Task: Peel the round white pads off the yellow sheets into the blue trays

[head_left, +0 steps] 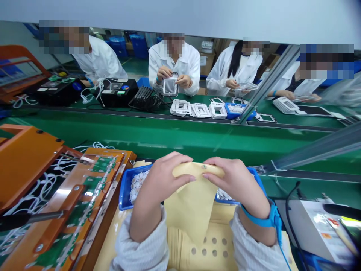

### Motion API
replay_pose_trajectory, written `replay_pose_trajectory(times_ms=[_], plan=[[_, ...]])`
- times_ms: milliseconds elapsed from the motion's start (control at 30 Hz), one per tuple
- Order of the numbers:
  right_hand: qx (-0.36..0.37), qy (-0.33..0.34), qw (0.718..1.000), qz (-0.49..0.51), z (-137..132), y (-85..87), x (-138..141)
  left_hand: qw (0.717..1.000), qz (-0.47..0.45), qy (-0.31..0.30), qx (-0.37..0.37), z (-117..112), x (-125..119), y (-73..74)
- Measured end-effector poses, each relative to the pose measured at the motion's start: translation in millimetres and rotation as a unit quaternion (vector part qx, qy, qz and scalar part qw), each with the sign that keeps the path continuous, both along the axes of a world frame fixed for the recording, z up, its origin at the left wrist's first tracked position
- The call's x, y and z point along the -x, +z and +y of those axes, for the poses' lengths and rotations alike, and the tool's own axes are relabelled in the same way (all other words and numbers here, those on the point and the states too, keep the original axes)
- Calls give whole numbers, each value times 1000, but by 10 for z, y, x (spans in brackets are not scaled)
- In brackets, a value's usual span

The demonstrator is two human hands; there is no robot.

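Note:
Both hands hold a yellow paper sheet (193,207) up by its top edge. My left hand (166,175) pinches it between thumb and fingers on the left, and my right hand (231,177) does the same on the right. The edge is curled over between them, with a small round greenish-grey spot (204,166) near my right fingers. Below hangs the rest of the sheet, over a yellow sheet with grey round dots (214,253) lying on the bench. A blue wristband (261,219) with a cord circles my right wrist.
Blue trays (124,188) with small whitish round pieces stand behind my forearms. At left is an orange fixture (76,203) with green circuit boards and white cables. A white box (318,229) stands right. Across the bench, co-workers in white coats (194,71) handle frames near stacked white frames (180,108).

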State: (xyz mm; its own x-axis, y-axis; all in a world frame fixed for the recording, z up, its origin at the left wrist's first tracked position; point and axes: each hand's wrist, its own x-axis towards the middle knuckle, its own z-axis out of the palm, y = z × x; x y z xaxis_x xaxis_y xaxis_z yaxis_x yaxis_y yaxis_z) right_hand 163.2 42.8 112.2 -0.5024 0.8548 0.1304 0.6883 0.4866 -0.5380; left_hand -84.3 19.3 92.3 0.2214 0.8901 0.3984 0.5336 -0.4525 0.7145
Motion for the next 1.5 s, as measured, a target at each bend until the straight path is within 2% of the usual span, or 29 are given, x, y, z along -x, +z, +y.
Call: replay_pose_trajectory(times_ms=[100,233,400,500,633,700,833,1067,1500], plan=[[0,14,1000,-1,-5,-4,21,999,33,19,0,-9,-23,20],[-16,62,997,51,9,27,-2,998,9,35,52,-14,57,28],[-34,88,991,99,14,36,-63,996,1,-6,91,-4,117,28],[-46,85,991,96,19,2,-74,996,44,-21,78,-6,89,31],[-67,67,991,89,25,-38,-54,995,101,5,10,-61,-13,40],[-72,77,990,93,29,-42,-38,992,122,15,2,-92,-85,47],[-83,91,988,95,36,-44,-11,988,147,11,39,-100,-205,57],[-108,45,991,62,12,-83,25,982,173,32,62,-79,-221,48],[-191,49,974,114,9,-134,82,988,132,33,73,-101,-292,104]])
